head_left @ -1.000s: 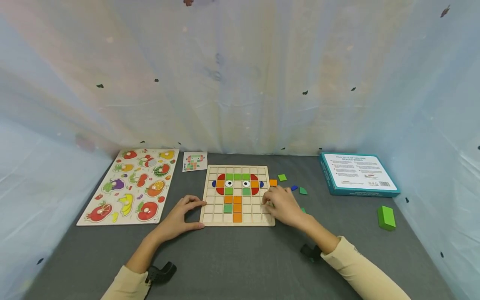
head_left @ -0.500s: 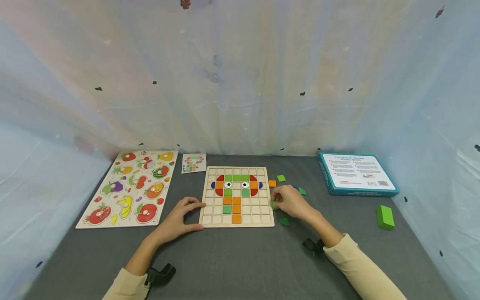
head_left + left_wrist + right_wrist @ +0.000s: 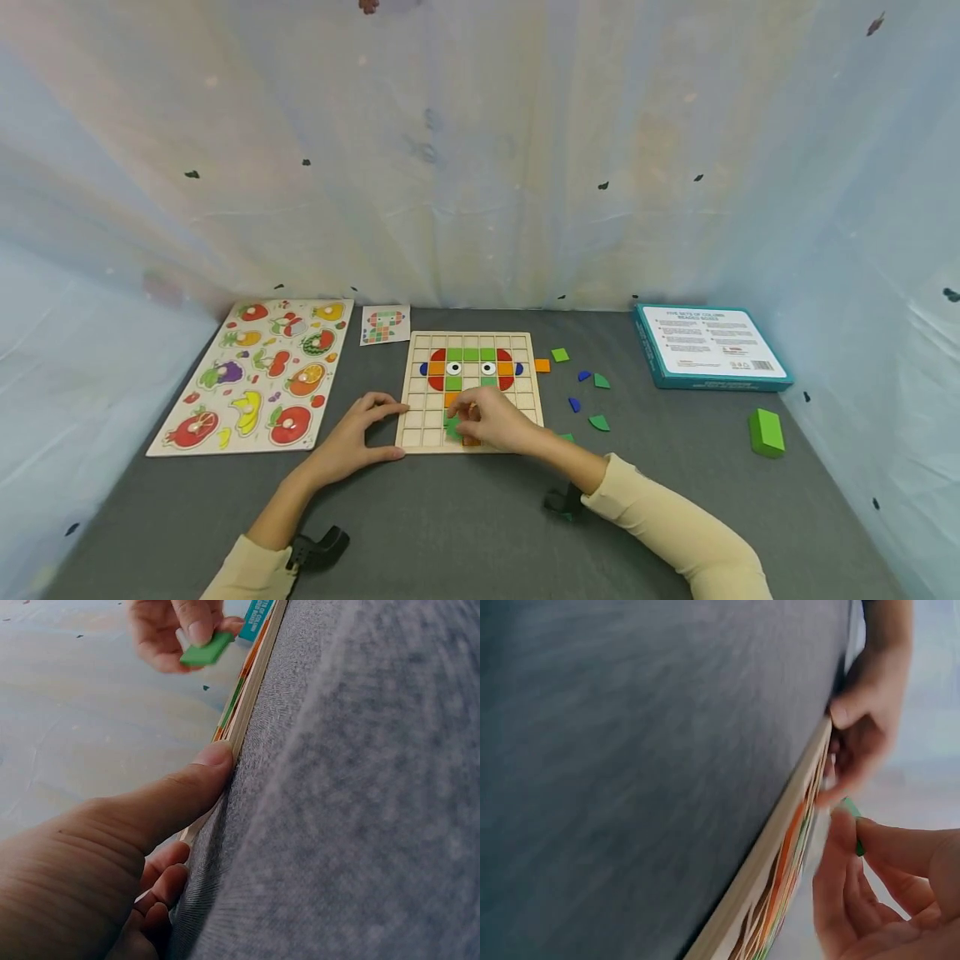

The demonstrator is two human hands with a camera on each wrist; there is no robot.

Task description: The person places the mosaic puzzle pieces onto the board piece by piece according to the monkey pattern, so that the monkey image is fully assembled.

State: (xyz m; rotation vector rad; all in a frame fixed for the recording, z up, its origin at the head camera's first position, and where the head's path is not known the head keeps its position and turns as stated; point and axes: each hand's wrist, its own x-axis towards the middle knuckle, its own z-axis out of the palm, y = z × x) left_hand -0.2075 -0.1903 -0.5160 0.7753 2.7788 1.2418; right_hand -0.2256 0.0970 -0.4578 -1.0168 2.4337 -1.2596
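Observation:
In the head view a square wooden grid board [image 3: 517, 423] lies on the grey table, colourful flat tiles set in it as a figure with two eyes. My left hand [image 3: 352, 439] rests against the board's left edge, thumb at the near corner and fingers further up the side. Over the board's lower middle, my right hand [image 3: 491, 419] pinches a green tile [image 3: 206, 649] between thumb and fingers. The left wrist view shows that tile raised above the board. The right hand hides part of the figure's lower tiles.
Loose tiles lie right of the board, among them a green tile [image 3: 560, 355], an orange tile [image 3: 542, 365] and a blue tile [image 3: 574, 405]. A pattern card [image 3: 386, 324] and fruit puzzle [image 3: 253, 379] are at left. A teal box [image 3: 716, 347] and green block [image 3: 767, 433] stand at right.
My right hand has moved from the board's right edge leftward over its lower middle, bringing the green tile picked up there. The left hand has stayed at the left edge.

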